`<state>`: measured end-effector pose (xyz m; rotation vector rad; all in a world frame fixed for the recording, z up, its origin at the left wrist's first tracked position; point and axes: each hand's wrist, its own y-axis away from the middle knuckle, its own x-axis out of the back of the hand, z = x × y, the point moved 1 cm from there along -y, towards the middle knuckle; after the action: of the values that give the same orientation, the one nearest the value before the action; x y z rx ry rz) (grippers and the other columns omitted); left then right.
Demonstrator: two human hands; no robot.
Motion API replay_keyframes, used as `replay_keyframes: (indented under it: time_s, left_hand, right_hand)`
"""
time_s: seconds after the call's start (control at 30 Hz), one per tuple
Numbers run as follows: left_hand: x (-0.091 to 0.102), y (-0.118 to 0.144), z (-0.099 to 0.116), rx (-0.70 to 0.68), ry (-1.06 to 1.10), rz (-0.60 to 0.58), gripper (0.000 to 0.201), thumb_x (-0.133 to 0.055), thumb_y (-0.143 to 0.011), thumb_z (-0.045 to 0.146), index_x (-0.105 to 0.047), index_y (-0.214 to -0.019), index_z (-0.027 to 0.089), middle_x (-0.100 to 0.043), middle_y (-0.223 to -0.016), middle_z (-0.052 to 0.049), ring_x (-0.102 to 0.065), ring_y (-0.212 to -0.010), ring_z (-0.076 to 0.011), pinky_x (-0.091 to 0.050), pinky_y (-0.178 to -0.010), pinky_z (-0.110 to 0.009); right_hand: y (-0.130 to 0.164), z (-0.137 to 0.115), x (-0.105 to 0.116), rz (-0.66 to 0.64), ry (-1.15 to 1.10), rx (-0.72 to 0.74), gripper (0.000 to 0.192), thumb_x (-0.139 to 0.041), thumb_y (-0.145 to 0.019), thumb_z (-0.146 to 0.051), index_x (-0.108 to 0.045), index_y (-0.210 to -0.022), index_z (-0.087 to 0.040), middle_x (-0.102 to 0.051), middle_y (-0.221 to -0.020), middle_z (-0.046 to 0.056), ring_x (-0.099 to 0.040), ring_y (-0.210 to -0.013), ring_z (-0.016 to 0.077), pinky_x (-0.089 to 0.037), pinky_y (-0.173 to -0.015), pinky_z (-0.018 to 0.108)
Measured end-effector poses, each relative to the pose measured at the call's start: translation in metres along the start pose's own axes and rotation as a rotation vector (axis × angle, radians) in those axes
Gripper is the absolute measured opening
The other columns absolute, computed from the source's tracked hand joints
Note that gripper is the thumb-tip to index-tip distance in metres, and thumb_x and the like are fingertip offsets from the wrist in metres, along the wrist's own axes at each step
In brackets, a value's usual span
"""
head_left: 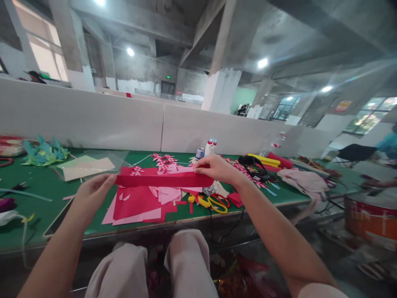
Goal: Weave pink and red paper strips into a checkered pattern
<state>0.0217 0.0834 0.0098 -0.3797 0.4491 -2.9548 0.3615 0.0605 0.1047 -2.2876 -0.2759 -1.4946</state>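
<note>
I hold a long folded strip of red paper [164, 180] level above the green table [40, 207]. My left hand [93, 192] pinches its left end and my right hand [217, 167] pinches its right end. Under the strip lie red and pink paper sheets [139, 205] with small cut-outs. Yellow-handled scissors [214, 203] and red-handled scissors [221, 198] rest on the table just below my right hand.
A glue bottle [210, 147] and small jar [200, 152] stand by the white partition [93, 120]. Teal paper shapes [45, 152] and pale sheets [88, 167] lie left. Dark goggles [256, 165], yellow and red rolls [269, 160] and cloth [305, 182] lie right.
</note>
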Motion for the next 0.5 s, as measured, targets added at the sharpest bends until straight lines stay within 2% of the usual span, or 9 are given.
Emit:
replay_keyframes:
  time_s: [0.13, 0.2, 0.33, 0.5]
  left_hand:
    - [0.002, -0.008, -0.018, 0.091, 0.144, -0.050, 0.046, -0.065, -0.076, 0.055, -0.069, -0.099, 0.015, -0.074, -0.094, -0.003, -0.063, -0.101, -0.0242, -0.046, -0.095, -0.034]
    - [0.004, -0.010, -0.024, 0.075, 0.205, -0.010, 0.043, -0.070, -0.073, 0.053, -0.070, -0.097, 0.017, -0.074, -0.096, -0.003, -0.063, -0.099, -0.0220, -0.046, -0.092, -0.030]
    - [0.004, -0.007, -0.020, 0.037, 0.277, 0.048, 0.039, -0.076, -0.067, 0.046, -0.072, -0.094, 0.018, -0.073, -0.093, -0.002, -0.063, -0.090, -0.0181, -0.048, -0.080, -0.024]
    - [0.006, -0.004, -0.016, -0.065, 0.269, 0.121, 0.036, -0.077, -0.067, 0.042, -0.072, -0.092, 0.016, -0.073, -0.089, -0.003, -0.063, -0.080, -0.0170, -0.052, -0.073, -0.026]
  right_hand:
    - [0.008, 0.000, -0.001, 0.072, 0.018, 0.004, 0.021, -0.057, -0.084, -0.027, -0.074, -0.083, -0.016, -0.074, -0.086, 0.007, -0.064, -0.077, 0.0152, -0.043, -0.071, 0.025]
    - [0.011, -0.001, -0.002, 0.095, 0.026, 0.010, 0.020, -0.058, -0.084, -0.027, -0.075, -0.083, -0.017, -0.074, -0.085, 0.006, -0.064, -0.076, 0.0155, -0.043, -0.070, 0.026]
    - [0.016, -0.005, -0.003, 0.132, 0.038, 0.035, 0.019, -0.058, -0.085, -0.026, -0.075, -0.084, -0.017, -0.075, -0.084, 0.006, -0.065, -0.076, 0.0157, -0.043, -0.069, 0.026]
    - [0.021, -0.007, -0.005, 0.188, 0.030, 0.062, 0.018, -0.058, -0.085, -0.023, -0.075, -0.084, -0.017, -0.074, -0.082, 0.006, -0.064, -0.075, 0.0149, -0.043, -0.069, 0.025]
